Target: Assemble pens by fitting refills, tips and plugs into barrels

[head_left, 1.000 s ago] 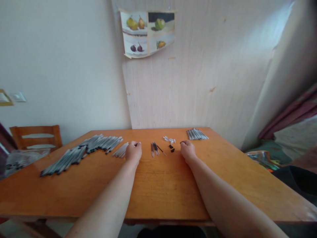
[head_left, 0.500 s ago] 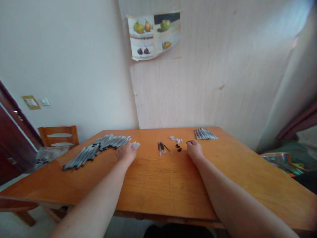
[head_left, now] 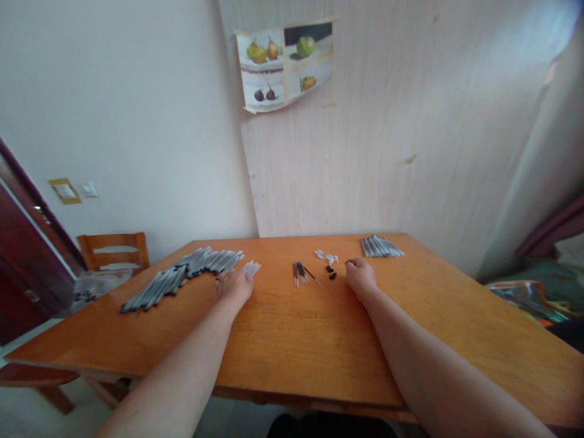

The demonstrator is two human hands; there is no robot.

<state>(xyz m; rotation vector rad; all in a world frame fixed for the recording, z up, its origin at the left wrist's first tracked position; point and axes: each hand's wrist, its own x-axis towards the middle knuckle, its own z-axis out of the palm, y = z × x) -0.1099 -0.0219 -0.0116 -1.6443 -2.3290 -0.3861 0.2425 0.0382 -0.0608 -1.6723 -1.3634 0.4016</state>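
Observation:
My left hand (head_left: 235,286) rests on the table at the right end of a long spread of pens (head_left: 157,286), its fingers curled round several translucent pen barrels (head_left: 252,269) whose pale ends stick out beyond it. Across from it, my right hand (head_left: 361,277) lies closed on the table, and its curled fingers hide whatever may be inside. Between the hands are several thin pen refills (head_left: 300,274) with dark and pale parts. Small white plastic pieces (head_left: 329,257) and little black pieces (head_left: 331,273) lie just left of my right hand.
A row of pens (head_left: 381,246) lies at the table's far right. The wooden table (head_left: 292,340) reaches the wall, where fruit pictures (head_left: 285,67) hang. A wooden chair (head_left: 114,250) and a clear bag (head_left: 98,286) with dark pieces stand beyond the left edge.
The whole view has shifted slightly. My left hand has turned a little over the translucent barrels. My right hand stays closed in the same place.

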